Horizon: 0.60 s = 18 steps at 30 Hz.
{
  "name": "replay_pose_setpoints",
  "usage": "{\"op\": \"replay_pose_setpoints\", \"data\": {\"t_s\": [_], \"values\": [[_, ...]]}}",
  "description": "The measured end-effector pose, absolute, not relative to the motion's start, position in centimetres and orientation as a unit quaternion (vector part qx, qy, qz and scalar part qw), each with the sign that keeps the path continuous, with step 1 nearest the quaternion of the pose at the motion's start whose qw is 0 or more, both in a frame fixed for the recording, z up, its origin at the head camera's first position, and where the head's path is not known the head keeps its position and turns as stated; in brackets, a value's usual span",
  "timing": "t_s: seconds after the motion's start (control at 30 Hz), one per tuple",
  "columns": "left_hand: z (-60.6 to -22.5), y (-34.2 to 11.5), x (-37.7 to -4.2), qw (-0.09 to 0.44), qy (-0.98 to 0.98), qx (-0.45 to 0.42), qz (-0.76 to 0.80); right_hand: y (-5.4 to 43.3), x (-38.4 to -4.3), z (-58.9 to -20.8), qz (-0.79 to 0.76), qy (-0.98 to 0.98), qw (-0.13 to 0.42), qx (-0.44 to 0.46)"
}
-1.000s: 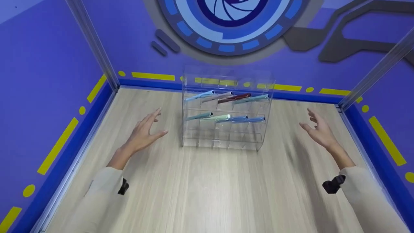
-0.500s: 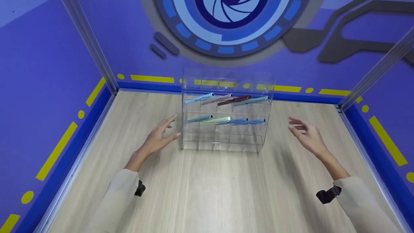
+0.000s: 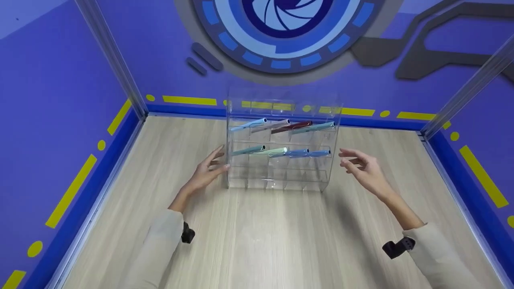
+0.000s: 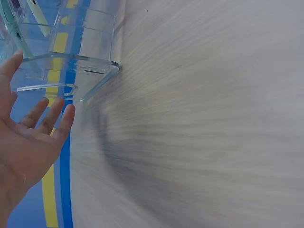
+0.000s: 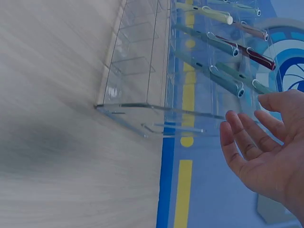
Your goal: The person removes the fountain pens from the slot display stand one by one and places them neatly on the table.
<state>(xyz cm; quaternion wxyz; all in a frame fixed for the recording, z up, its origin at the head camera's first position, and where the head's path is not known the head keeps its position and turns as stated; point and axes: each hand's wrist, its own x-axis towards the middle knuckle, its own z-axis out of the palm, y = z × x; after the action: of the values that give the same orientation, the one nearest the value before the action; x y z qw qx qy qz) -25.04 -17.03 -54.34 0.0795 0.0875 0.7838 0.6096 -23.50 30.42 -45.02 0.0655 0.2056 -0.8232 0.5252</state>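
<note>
A clear acrylic pen rack (image 3: 277, 180) with tiered compartments stands on the wooden table, holding two rows of capped pens. The upper row has a light blue pen (image 3: 249, 125), a greyish-pink one, a dark red pen (image 3: 292, 127) and a teal one. Below lie a dark teal pen (image 3: 249, 150), a pale green pen (image 3: 275, 152) and two blue pens. My left hand (image 3: 204, 174) is at the rack's left side, thumb tip right at the panel, fingers spread. My right hand (image 3: 366, 170) is just off the right side, fingers loosely bent, holding nothing.
Blue printed walls (image 3: 180, 72) with yellow dashes enclose the wooden table (image 3: 257, 241) at the back and both sides. Metal posts (image 3: 116, 60) stand in the back corners. The rack's lowest tier shows no pens.
Both hands have moved inward toward the rack, the left one going right and the right one going left. The rack and pens have stayed in place.
</note>
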Motion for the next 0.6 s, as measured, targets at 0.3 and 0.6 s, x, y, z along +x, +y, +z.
{"op": "replay_pose_setpoints", "data": {"t_s": [0.3,0.6], "values": [[-56.2,-15.6,-25.2,0.088,0.731,0.049,0.675,28.4,-24.0,-47.3,0.553,-0.821,-0.009,0.139],[-56.0,-14.7,-26.2,0.088,0.713,0.026,0.696,25.4,-25.6,-47.6,0.625,-0.774,-0.046,0.09]]}}
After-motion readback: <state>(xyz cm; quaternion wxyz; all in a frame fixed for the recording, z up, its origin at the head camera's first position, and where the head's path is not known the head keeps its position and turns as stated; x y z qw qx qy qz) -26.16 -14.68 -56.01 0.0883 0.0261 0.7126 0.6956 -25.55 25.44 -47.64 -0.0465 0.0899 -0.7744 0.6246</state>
